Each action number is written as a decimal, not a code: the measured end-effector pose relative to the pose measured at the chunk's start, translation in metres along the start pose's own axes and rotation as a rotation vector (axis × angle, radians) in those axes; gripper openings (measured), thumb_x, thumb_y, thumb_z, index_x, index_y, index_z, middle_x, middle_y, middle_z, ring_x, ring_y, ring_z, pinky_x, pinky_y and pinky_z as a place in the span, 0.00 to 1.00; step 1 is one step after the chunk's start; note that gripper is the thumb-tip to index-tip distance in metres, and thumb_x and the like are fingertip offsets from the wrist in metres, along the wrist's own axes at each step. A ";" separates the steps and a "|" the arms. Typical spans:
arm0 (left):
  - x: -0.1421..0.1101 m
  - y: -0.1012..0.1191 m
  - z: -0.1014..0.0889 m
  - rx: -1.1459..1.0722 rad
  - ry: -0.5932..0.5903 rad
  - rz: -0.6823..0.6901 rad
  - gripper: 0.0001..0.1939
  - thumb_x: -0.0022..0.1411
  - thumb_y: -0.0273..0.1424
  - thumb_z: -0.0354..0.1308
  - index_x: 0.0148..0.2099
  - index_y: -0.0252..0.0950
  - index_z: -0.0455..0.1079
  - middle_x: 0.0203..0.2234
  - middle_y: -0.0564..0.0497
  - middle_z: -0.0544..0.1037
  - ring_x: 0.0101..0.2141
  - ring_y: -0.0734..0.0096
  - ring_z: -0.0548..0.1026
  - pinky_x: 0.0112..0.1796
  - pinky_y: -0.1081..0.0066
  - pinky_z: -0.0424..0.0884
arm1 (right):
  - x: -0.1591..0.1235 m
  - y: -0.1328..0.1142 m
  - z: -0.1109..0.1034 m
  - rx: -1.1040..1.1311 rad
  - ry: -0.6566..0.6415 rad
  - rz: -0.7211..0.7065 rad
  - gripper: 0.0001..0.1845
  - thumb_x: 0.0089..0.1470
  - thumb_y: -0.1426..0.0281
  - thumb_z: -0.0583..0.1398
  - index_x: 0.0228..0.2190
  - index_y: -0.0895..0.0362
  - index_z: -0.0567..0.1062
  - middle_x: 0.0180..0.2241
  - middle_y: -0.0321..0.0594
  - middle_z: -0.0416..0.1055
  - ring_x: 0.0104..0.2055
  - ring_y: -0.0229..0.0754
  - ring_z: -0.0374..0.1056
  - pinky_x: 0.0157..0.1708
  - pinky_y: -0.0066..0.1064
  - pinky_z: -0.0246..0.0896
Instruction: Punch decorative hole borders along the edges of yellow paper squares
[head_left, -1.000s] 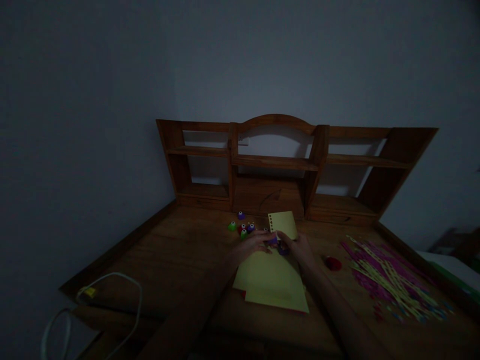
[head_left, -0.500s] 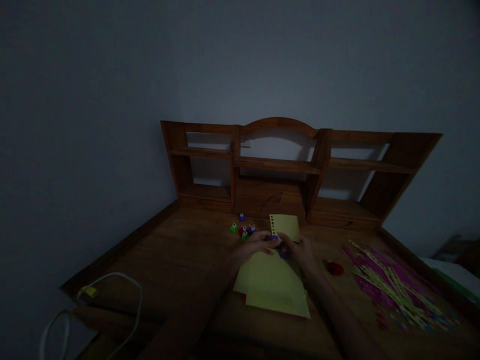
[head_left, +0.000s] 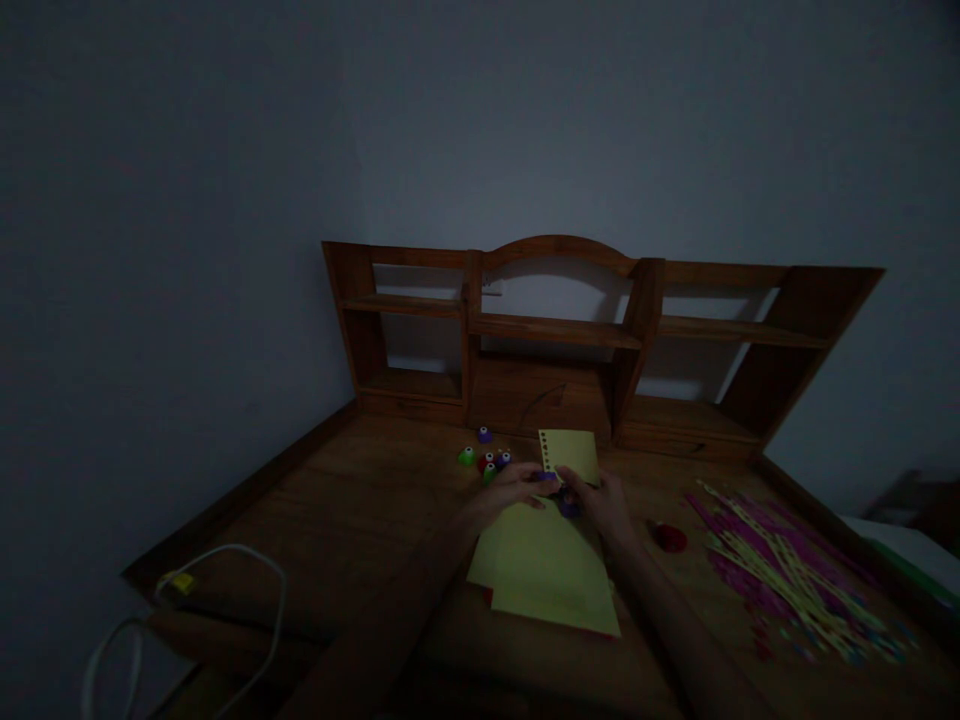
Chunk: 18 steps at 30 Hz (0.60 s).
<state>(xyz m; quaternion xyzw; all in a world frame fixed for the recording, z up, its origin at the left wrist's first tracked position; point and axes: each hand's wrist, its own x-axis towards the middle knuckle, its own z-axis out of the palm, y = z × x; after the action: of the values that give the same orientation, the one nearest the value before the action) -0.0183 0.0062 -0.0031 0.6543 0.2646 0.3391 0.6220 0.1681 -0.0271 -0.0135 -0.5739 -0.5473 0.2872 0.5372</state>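
My left hand point(head_left: 517, 484) and my right hand point(head_left: 600, 502) meet over yellow paper, fingers closed round a small purple craft punch point(head_left: 547, 477). More dark purple point(head_left: 568, 505) shows under my right fingers; whether it belongs to the same punch I cannot tell. Behind the hands, an upright-looking yellow sheet point(head_left: 574, 452) has a row of holes down its left edge. Larger yellow sheets point(head_left: 551, 570) lie below my hands, with a little red at their lower edge. Beside my left hand sit similar small pieces with white tops: green point(head_left: 466, 457), purple point(head_left: 484, 436) and red point(head_left: 484, 465).
A wooden shelf unit point(head_left: 555, 325) stands at the back of the desk point(head_left: 360, 510). On the right lie a round red object point(head_left: 670, 538) and a pile of yellow strips point(head_left: 787, 580) over magenta ones, with small coloured bits. A white cable point(head_left: 277, 590) loops at the left edge.
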 end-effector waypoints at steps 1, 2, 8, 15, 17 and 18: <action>0.000 0.000 0.000 0.001 -0.004 -0.002 0.22 0.53 0.42 0.65 0.48 0.37 0.76 0.45 0.41 0.77 0.44 0.58 0.74 0.38 0.67 0.71 | 0.000 0.001 0.000 0.002 0.002 0.001 0.26 0.44 0.47 0.64 0.21 0.61 0.75 0.18 0.44 0.73 0.19 0.41 0.67 0.19 0.28 0.59; 0.001 -0.001 -0.001 0.002 -0.005 -0.003 0.23 0.53 0.42 0.65 0.48 0.37 0.76 0.45 0.41 0.77 0.44 0.59 0.74 0.38 0.67 0.71 | 0.001 0.002 0.000 0.005 0.003 0.003 0.27 0.44 0.47 0.64 0.22 0.61 0.75 0.19 0.44 0.74 0.20 0.41 0.68 0.19 0.28 0.59; 0.002 -0.003 -0.002 0.009 -0.010 -0.020 0.23 0.53 0.43 0.65 0.48 0.37 0.76 0.45 0.42 0.76 0.44 0.59 0.74 0.40 0.67 0.71 | 0.005 0.013 0.003 0.032 -0.014 0.021 0.28 0.43 0.48 0.65 0.27 0.63 0.77 0.21 0.45 0.75 0.21 0.42 0.69 0.20 0.29 0.60; 0.001 -0.002 -0.001 0.039 0.002 -0.019 0.21 0.54 0.43 0.64 0.48 0.38 0.76 0.44 0.43 0.76 0.44 0.59 0.73 0.41 0.67 0.70 | 0.002 0.008 0.002 -0.015 -0.013 -0.006 0.26 0.45 0.48 0.64 0.23 0.61 0.76 0.19 0.44 0.74 0.20 0.42 0.68 0.19 0.29 0.60; 0.001 0.000 0.000 0.035 0.012 -0.032 0.20 0.53 0.43 0.64 0.46 0.38 0.77 0.43 0.43 0.77 0.44 0.60 0.73 0.40 0.67 0.70 | 0.002 0.007 0.001 -0.021 -0.014 -0.015 0.26 0.45 0.48 0.64 0.23 0.61 0.76 0.20 0.45 0.74 0.21 0.42 0.69 0.20 0.29 0.60; 0.001 0.000 0.001 0.030 0.021 -0.033 0.20 0.53 0.43 0.64 0.45 0.38 0.77 0.43 0.43 0.77 0.44 0.60 0.73 0.40 0.67 0.70 | 0.003 0.007 0.001 -0.021 -0.015 -0.018 0.26 0.45 0.48 0.64 0.23 0.61 0.76 0.20 0.45 0.75 0.21 0.42 0.69 0.20 0.29 0.60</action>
<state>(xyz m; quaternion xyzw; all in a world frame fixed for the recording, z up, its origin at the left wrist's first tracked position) -0.0173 0.0063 -0.0031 0.6556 0.2870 0.3313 0.6149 0.1696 -0.0231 -0.0195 -0.5723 -0.5595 0.2808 0.5297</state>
